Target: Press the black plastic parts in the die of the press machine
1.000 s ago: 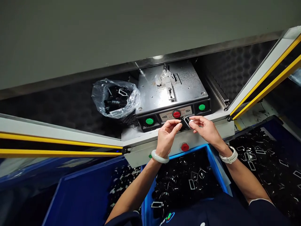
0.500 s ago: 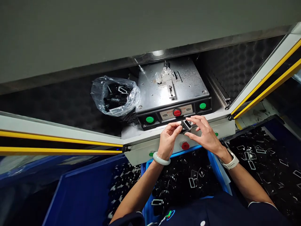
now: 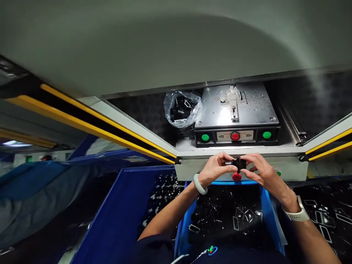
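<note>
Both my left hand point(image 3: 216, 168) and my right hand point(image 3: 260, 170) pinch a small black plastic part point(image 3: 238, 163) between their fingertips, and a short metal pin point(image 3: 228, 162) shows at its left end. Its exact shape is mostly hidden by my fingers. The hands are just above a red push button point(image 3: 236, 176) on the pale machine front point(image 3: 192, 170). Beyond them stands a steel fixture plate point(image 3: 254, 106) with a metal clamp point(image 3: 233, 101) on top.
A control panel point(image 3: 236, 136) has a red button and two green ones. A clear plastic bag point(image 3: 182, 109) holds black parts. Blue bins point(image 3: 121, 216) lie below, one heaped with black pieces point(image 3: 225, 216). Yellow-striped bars point(image 3: 104, 137) flank the opening beneath a grey overhead panel point(image 3: 176, 44).
The whole scene has shifted right and looks level as my head turned. My hands have drawn closer, now covering more of the black part, which sits lower and shows its metal pin.
</note>
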Demonstrator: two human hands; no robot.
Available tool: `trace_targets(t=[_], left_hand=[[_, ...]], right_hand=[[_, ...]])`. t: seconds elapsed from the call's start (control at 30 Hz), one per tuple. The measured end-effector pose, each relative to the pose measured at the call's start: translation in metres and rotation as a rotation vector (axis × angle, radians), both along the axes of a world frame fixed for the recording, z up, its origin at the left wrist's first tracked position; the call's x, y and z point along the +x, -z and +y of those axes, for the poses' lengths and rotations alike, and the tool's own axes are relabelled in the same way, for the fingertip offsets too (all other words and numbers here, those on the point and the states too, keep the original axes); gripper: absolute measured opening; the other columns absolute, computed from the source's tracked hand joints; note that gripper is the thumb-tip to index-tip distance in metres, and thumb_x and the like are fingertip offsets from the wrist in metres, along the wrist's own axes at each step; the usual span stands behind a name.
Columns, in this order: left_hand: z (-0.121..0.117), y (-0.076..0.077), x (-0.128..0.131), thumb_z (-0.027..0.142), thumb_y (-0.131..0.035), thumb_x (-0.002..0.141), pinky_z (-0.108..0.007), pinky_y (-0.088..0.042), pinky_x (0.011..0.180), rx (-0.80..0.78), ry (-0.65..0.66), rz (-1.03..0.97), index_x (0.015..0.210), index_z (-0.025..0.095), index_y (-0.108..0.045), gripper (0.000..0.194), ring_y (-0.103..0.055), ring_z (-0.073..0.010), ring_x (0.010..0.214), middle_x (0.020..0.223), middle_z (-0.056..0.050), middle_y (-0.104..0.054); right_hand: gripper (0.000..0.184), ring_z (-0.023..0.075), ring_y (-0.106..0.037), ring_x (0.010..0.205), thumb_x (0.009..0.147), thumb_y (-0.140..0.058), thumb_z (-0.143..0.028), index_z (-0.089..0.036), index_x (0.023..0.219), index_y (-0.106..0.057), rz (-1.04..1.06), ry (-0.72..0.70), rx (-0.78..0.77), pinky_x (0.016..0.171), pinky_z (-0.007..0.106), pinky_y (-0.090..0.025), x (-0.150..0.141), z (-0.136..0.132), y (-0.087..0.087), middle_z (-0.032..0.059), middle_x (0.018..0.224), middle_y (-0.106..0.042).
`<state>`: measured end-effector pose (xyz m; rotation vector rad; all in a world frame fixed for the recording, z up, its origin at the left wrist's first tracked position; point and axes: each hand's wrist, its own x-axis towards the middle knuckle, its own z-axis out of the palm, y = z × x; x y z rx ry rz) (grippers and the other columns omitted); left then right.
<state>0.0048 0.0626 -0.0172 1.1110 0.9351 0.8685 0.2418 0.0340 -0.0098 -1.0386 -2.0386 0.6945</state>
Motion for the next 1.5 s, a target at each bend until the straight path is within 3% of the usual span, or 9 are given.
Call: trace_targets(t=[0.1, 0.27, 0.4, 0.57, 0.73, 1.0, 1.13, 1.3, 1.5], left_hand=[[0.019, -0.024, -0.018, 0.037, -0.097, 0.068, -0.038, -0.056, 0.090, 0.222, -0.160, 0.100, 0.092, 0.017, -0.073, 0.039, -0.069, -0.0215, 0.092, 0.096, -0.006, -0.074], [0.103, -0.074, -0.075, 0.037, -0.092, 0.078, -0.042, -0.052, 0.102, 0.738, -0.783, 0.508, 0.103, 0.019, -0.073, 0.036, -0.065, -0.0248, 0.104, 0.110, -0.009, -0.068], [0.130, -0.081, -0.104, 0.026, -0.089, 0.080, -0.050, -0.040, 0.121, 0.903, -0.986, 0.793, 0.128, 0.019, -0.066, 0.054, -0.051, -0.0336, 0.138, 0.137, -0.015, -0.059], [0.047, -0.044, -0.092, 0.033, -0.071, 0.097, -0.038, -0.056, 0.098, 0.900, -0.764, 0.821, 0.127, 0.021, -0.071, 0.032, -0.065, -0.0249, 0.116, 0.133, -0.012, -0.065], [-0.046, 0.000, -0.084, 0.027, -0.067, 0.099, -0.032, -0.053, 0.089, 0.698, -0.628, 0.746, 0.105, 0.021, -0.079, 0.014, -0.068, -0.0209, 0.098, 0.105, -0.007, -0.076], [-0.110, 0.068, -0.086, 0.032, -0.065, 0.097, -0.031, -0.047, 0.076, 0.222, -0.201, 0.720, 0.094, 0.022, -0.078, 0.017, -0.068, -0.0218, 0.085, 0.097, -0.007, -0.077], [-0.123, 0.074, -0.085, 0.039, -0.070, 0.096, -0.032, -0.043, 0.075, 0.212, -0.046, 0.894, 0.097, 0.022, -0.072, 0.018, -0.063, -0.0231, 0.083, 0.096, -0.006, -0.071], [-0.138, 0.058, -0.093, 0.063, -0.076, 0.088, -0.037, -0.044, 0.084, 0.281, 0.131, 1.015, 0.109, 0.020, -0.067, 0.050, -0.058, -0.0283, 0.094, 0.104, -0.009, -0.066], [-0.147, 0.057, -0.070, 0.033, -0.076, 0.095, -0.043, -0.038, 0.096, 0.467, 0.548, 0.922, 0.136, 0.026, -0.062, 0.044, -0.053, -0.0328, 0.124, 0.145, -0.010, -0.063]], right_hand=[[0.034, 0.0223, -0.071, 0.102, 0.100, -0.069, -0.042, -0.030, 0.132, -0.066, 0.121, 0.199, -0.091, 0.080, 0.038, -0.071, 0.008, -0.003, -0.007, 0.0094, 0.126, -0.066], [0.032, 0.0234, -0.073, 0.099, 0.095, -0.074, -0.044, -0.032, 0.124, -0.072, 0.167, 0.233, -0.218, 0.082, 0.040, -0.070, 0.012, -0.016, -0.009, 0.0079, 0.123, -0.069], [0.033, 0.0225, -0.074, 0.101, 0.095, -0.075, -0.044, -0.033, 0.126, -0.072, 0.205, 0.215, -0.287, 0.079, 0.036, -0.070, 0.011, -0.029, 0.000, 0.0072, 0.126, -0.070], [0.040, 0.0227, -0.073, 0.109, 0.093, -0.077, -0.047, -0.032, 0.128, -0.067, 0.245, 0.280, -0.448, 0.085, 0.037, -0.068, 0.023, -0.047, 0.014, 0.0074, 0.130, -0.072], [0.045, 0.0221, -0.072, 0.104, 0.086, -0.084, -0.047, -0.028, 0.121, -0.062, 0.292, 0.339, -0.604, 0.082, 0.036, -0.067, 0.033, -0.063, 0.032, 0.0076, 0.118, -0.074], [0.047, 0.0182, -0.068, 0.087, 0.081, -0.087, -0.047, -0.028, 0.114, -0.060, 0.375, 0.397, -0.673, 0.067, 0.030, -0.064, 0.015, -0.070, 0.047, 0.0017, 0.099, -0.066], [0.044, 0.0179, -0.068, 0.089, 0.082, -0.086, -0.048, -0.026, 0.113, -0.063, 0.302, 0.407, -0.663, 0.073, 0.031, -0.062, 0.003, -0.069, 0.046, 0.0029, 0.101, -0.068], [0.042, 0.0175, -0.066, 0.087, 0.084, -0.083, -0.050, -0.026, 0.114, -0.067, 0.226, 0.397, -0.666, 0.075, 0.032, -0.057, -0.001, -0.071, 0.052, 0.0019, 0.097, -0.067], [0.040, 0.0179, -0.063, 0.081, 0.090, -0.075, -0.053, -0.024, 0.117, -0.070, 0.166, 0.324, -0.712, 0.073, 0.032, -0.054, -0.005, -0.070, 0.066, 0.0011, 0.087, -0.063]])
